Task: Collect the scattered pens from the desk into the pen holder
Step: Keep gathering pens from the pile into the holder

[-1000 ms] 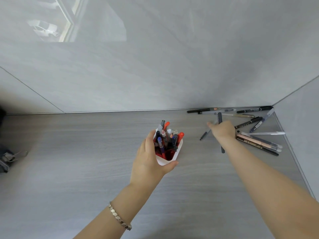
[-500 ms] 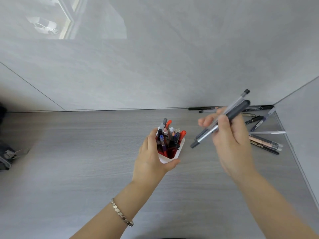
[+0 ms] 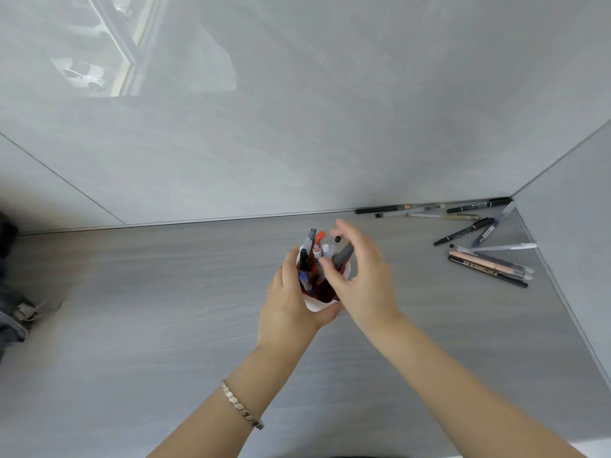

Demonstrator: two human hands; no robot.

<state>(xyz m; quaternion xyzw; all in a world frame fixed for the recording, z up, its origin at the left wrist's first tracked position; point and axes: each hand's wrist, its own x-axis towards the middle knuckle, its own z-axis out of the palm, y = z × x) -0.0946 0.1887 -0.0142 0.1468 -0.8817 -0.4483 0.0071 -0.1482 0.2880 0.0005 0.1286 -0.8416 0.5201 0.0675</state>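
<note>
Standing pens (image 3: 315, 256), white holder (image 3: 314, 305), full

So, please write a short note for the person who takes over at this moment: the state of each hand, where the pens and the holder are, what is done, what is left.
Left hand: wrapped around the white pen holder, steadying it on the desk.
Right hand: over the holder, fingers loosely curled at a dark grey pen that stands in it; whether it still grips the pen, I cannot tell.
Done: the holder is already crowded with pens.
Left: the scattered pens lying at the far right corner of the desk, some along the wall. Collect them next.
</note>
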